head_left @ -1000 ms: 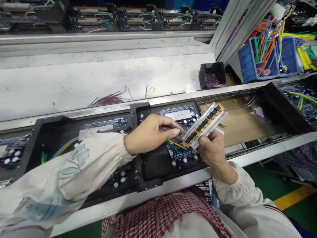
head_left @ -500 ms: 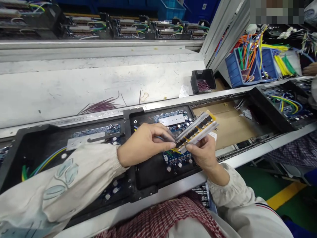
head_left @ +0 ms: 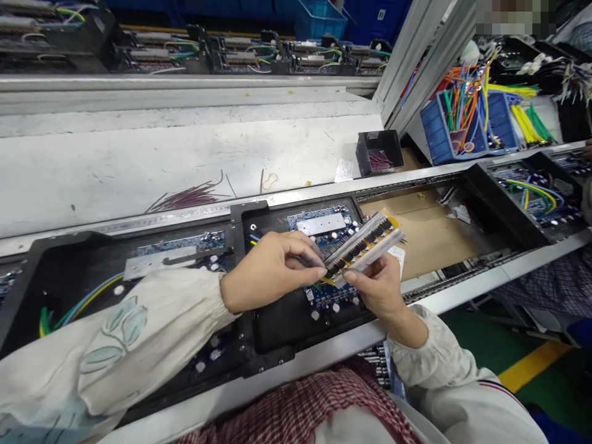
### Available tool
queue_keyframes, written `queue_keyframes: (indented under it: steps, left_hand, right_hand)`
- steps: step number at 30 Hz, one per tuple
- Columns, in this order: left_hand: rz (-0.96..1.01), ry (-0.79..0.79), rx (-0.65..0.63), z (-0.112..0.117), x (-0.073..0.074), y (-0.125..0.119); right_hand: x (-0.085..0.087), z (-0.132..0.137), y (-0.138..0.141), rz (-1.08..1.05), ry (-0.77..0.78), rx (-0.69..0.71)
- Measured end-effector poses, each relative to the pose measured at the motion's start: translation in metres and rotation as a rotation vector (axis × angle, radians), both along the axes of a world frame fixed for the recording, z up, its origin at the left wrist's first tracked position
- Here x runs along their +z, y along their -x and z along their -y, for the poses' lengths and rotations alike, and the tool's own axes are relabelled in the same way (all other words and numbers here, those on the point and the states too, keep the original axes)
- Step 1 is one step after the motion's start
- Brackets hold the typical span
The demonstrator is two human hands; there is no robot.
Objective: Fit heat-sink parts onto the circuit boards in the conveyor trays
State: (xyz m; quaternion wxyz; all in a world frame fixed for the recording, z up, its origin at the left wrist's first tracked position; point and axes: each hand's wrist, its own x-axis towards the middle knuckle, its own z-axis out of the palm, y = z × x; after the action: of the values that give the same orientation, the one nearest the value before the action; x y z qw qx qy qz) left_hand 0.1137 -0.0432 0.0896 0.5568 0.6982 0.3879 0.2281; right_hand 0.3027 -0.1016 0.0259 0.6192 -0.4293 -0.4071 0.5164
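Narrow circuit board (head_left: 363,248) with a row of black chips and yellow edges is held up in the air by both hands. Its left end is pinched by the fingers (head_left: 319,262) of the left hand (head_left: 272,271), and its lower edge is gripped from below by the fingers (head_left: 356,279) of the right hand (head_left: 377,287), so both hands are closed on it. The narrow board is tilted and is kept just above a big blue circuit board (head_left: 324,293), which lies in a black tray (head_left: 296,327). Brown cardboard (head_left: 430,237) is laid just to the right of the tray. Farther off, thin purple wires (head_left: 187,198) are left in a small heap on the white bench (head_left: 139,160), and a little black box (head_left: 379,153) with more wires in it is set near the bench's right end. A blue crate (head_left: 456,132) packed with bright wires is seen beyond it. A leaf pattern is printed on the cream left sleeve (head_left: 111,333).
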Motion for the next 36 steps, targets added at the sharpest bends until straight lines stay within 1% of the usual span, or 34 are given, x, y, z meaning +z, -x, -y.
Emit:
queue_keyframes:
  steps: [5,8,13,15,19,22,26,28,30,32,34,36]
  left_hand:
    - [0.011,0.017,-0.019,0.0,0.002,0.003]
    - [0.026,0.051,-0.03,0.001,0.003,0.004]
    - [0.049,0.116,-0.054,0.002,0.002,0.006]
    - [0.074,0.133,-0.053,0.003,0.001,0.007]
    - [0.108,0.139,-0.049,0.007,-0.002,0.006]
    - [0.084,0.132,-0.051,0.009,-0.004,0.005]
    - [0.052,0.122,-0.033,0.013,-0.001,0.006]
    - [0.019,0.075,0.003,0.02,0.003,0.009]
    - [-0.026,0.044,0.061,0.034,0.009,0.013]
    - [-0.02,0.105,0.144,0.054,0.012,0.015]
    - [0.089,0.196,0.291,0.077,0.011,0.014]
    - [0.228,0.245,0.466,0.097,0.005,0.01]
  right_hand:
    - [0.001,0.0,0.001,-0.018,0.019,0.026]
    - [0.002,-0.001,0.002,-0.017,0.05,0.01]
    - [0.0,0.0,0.001,-0.02,0.034,0.009]
    - [-0.001,0.0,0.0,-0.007,0.049,0.008]
    - [-0.002,0.002,-0.001,-0.011,0.077,0.015]
    - [-0.002,0.003,-0.001,-0.04,0.09,0.031]
    - [-0.003,0.005,-0.002,-0.063,0.086,0.06]
    - [-0.002,0.008,-0.003,-0.053,0.089,0.071]
    - [-0.001,0.014,-0.003,-0.044,0.095,0.09]
    - [0.001,0.023,0.001,-0.035,0.084,0.096]
    - [0.002,0.035,0.009,-0.036,0.071,0.078]
    - [0.001,0.046,0.017,-0.053,0.078,0.057]
